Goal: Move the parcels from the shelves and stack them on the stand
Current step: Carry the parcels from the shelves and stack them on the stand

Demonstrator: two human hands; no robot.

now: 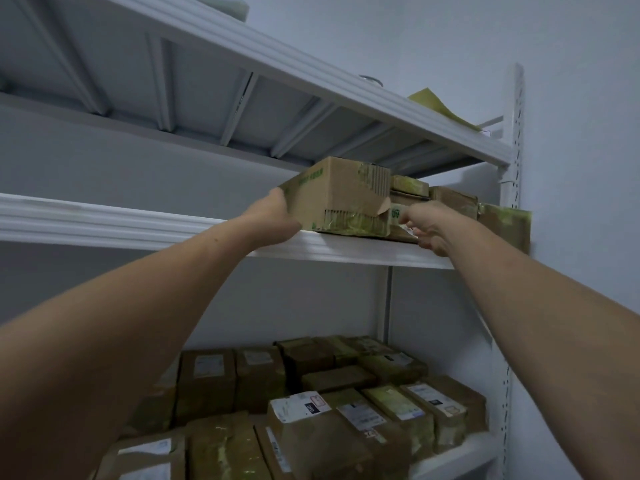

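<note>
The cardboard box (341, 197) sits on the front edge of the middle shelf (104, 220), high up and near its right end. Its tape is worn and one flap is torn at the right corner.

The person's left hand (277, 214) lies against the left end of the box, with the thumb down at the lower front edge. The fingers go behind the corner, so I cannot tell if they are curled or straight.

The right hand (424, 225) is at the right end of the box. Its fingers are curled and they pinch the edge of a flat parcel (401, 220) with a white label, low on the shelf. I cannot tell whether the box rests on this parcel.

Behind them, more brown parcels (453, 200) stand on the same shelf, toward the white post (514, 133).

The top shelf (311, 64) carries a yellow-green sheet (440, 105) near its right end.

The lower shelf (460, 460) is crowded with taped packages (311, 393), many with white labels. Both arms are bare and stretched upward.
</note>
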